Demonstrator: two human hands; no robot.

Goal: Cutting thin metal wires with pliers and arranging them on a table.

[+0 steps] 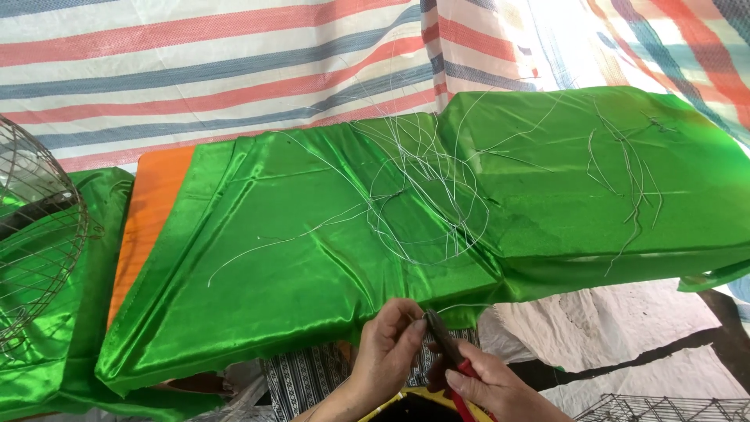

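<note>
gripping one pair of red-handled pliers [449, 352], the right hand [500, 387] had its fingers curled shut around the handles, just beside the left hand [387, 348], whose fingertips were pressed together, pinching a thin wire [461, 307] at the dark metal tip. two glossy green satin-covered slabs [328, 258] lay ahead. on them sat one loose tangle of fine pale wire [426, 187] and several short bent strands [629, 176]. one round wire cage [35, 234] stood far left, against striped woven tarpaulin [195, 70].
</note>
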